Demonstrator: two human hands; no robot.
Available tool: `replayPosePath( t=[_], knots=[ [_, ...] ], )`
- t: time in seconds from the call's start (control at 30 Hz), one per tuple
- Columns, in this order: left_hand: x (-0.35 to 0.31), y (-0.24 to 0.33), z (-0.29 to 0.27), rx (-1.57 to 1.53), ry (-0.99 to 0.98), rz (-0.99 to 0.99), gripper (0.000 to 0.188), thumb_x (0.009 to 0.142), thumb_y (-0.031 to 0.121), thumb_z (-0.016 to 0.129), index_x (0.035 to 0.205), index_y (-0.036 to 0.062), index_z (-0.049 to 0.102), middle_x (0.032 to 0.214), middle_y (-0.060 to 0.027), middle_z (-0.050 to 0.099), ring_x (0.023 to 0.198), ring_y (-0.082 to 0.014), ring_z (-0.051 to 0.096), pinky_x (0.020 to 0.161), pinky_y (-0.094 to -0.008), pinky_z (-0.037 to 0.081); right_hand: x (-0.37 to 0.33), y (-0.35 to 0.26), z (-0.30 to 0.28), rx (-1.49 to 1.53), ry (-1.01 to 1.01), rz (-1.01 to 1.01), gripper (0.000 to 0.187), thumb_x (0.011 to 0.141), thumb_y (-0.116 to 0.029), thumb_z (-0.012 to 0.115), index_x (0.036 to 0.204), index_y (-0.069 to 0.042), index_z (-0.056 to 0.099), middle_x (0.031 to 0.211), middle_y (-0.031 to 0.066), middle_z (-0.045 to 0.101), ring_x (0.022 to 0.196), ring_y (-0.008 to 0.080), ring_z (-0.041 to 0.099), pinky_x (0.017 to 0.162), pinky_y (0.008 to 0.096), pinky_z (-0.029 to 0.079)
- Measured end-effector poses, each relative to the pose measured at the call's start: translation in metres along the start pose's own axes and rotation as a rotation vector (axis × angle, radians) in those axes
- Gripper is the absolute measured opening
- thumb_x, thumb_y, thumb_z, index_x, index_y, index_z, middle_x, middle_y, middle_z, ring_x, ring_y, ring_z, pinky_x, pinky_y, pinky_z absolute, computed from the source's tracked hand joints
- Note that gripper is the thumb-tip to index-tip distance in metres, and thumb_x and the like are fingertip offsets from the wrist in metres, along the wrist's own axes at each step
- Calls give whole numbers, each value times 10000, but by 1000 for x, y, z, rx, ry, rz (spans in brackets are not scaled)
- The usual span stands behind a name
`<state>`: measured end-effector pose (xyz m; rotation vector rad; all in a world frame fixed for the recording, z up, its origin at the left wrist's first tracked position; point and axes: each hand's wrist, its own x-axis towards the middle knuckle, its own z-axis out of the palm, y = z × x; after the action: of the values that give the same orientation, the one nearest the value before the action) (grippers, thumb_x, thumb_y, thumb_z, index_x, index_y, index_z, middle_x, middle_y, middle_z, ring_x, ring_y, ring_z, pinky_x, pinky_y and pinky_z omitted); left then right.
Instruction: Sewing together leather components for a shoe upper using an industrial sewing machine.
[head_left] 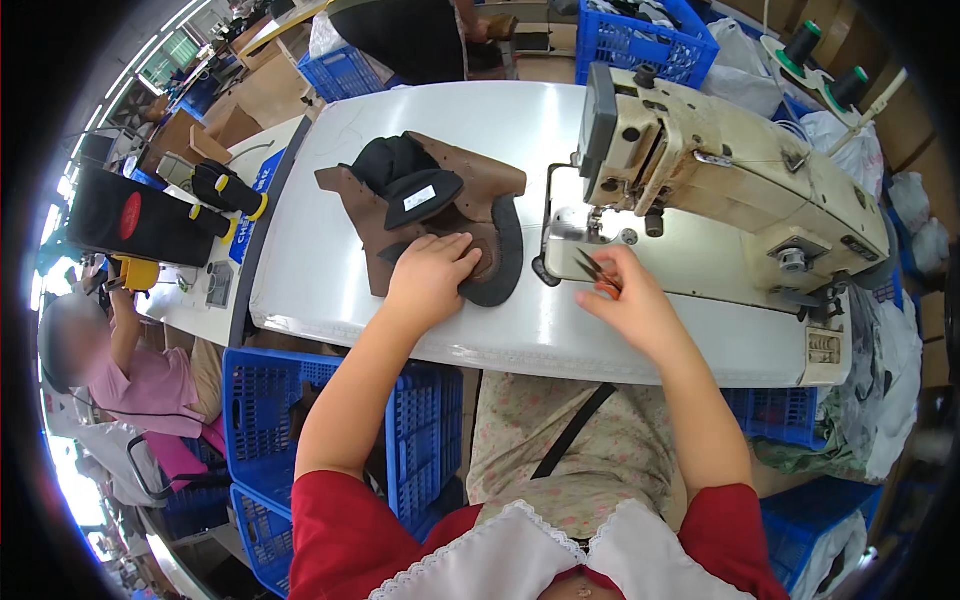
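A brown shoe upper [478, 170] with black padded lining lies on the white worktable, left of the sewing machine. Its black padded tongue [425, 195] carries a small white label. My left hand [430, 275] rests on the near side of the upper, fingers lying over the brown material; the thumb is hard to make out. My right hand [635, 300] is closed around a small pair of thread snips [597, 272]. Their dark blades point up and left, just in front of the sewing machine's needle area and apart from the upper.
The cream sewing machine [740, 180] fills the table's right side, with green thread cones [800, 45] behind. Blue crates [260, 410] stand below left, and another blue crate [645, 45] behind. A co-worker in pink [150, 380] sits at left; another person [400, 40] stands beyond the table.
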<state>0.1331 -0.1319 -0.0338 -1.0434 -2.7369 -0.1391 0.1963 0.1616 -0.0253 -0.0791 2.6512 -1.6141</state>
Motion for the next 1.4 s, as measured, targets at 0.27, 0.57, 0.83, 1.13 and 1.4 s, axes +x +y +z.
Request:
replayPosePath(
  t=[0.27,0.57,0.83,1.13,1.4],
  knots=[
    [-3,1,0,-29,54,23,598,545,40,683,1142,66,693,1293,-126,633,1205,-272,583,1032,-420,435,37,0,71,-84,109,-100,260,869,-170,689,1076,-36,604,990,135,608,901,290,628,782,389,507],
    [-1,-4,6,-23,100,63,570,547,45,671,1116,49,697,1261,-130,650,1179,-272,597,1017,-416,443,51,1,88,-254,191,-122,222,874,-184,675,1044,-55,613,988,141,599,863,353,637,758,442,517],
    [2,-3,5,-15,88,62,579,545,52,681,1123,51,696,1262,-126,650,1182,-264,594,1025,-410,437,61,1,96,-190,217,-133,234,857,-174,693,1047,-53,628,995,149,611,876,349,646,766,433,524],
    [2,-3,5,-18,87,68,586,536,58,692,1122,53,698,1264,-124,648,1188,-263,589,1031,-409,435,68,-4,93,-151,188,-58,217,848,-143,695,1032,-32,666,906,129,651,795,247,644,753,357,520],
    [3,1,-3,-92,114,61,646,515,41,691,1161,50,681,1262,-129,649,1189,-290,590,1018,-430,452,65,-5,87,-101,190,-1,217,853,-153,691,1038,-43,663,883,114,655,766,245,646,724,359,516]
  ],
)
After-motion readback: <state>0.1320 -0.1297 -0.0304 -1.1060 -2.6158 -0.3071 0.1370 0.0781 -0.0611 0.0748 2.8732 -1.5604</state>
